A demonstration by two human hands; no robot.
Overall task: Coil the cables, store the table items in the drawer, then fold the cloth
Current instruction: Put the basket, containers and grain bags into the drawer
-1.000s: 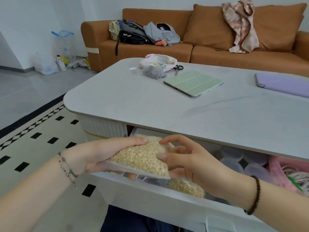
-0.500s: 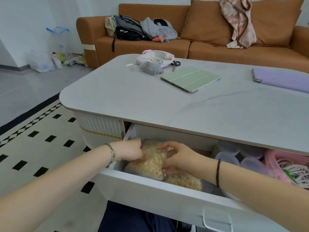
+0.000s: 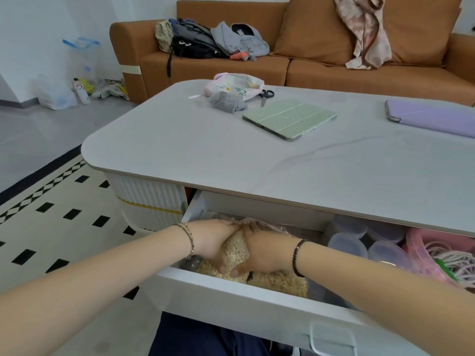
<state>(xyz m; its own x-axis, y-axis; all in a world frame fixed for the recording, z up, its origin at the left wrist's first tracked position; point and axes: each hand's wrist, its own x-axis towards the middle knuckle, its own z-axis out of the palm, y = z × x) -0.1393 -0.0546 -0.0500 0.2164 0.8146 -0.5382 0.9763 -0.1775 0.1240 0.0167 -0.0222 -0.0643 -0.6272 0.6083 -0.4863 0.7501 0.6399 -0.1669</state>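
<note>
Two hands in the open drawer (image 3: 257, 304): left hand (image 3: 213, 240) and right hand (image 3: 267, 250) both curl fingers and thumbs round an upright bag of oats (image 3: 236, 249).
Far beyond the fingers stands an orange sofa (image 3: 334, 73), nearer a pale veined table (image 3: 231, 155). Right of the fingers, inside the drawer, are lidded tubs (image 3: 347, 244) and a pink bag of cables (image 3: 424, 250); a second oat bag (image 3: 280, 281) lies under the right thumb. On the tabletop past the fingertips: purple case (image 3: 431, 119), green tablet (image 3: 289, 118), grey cloth (image 3: 226, 101), scissors (image 3: 266, 95).

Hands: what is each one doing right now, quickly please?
Left hand: holding the bag of oats inside the drawer.
Right hand: holding the same bag from the other side.
</note>
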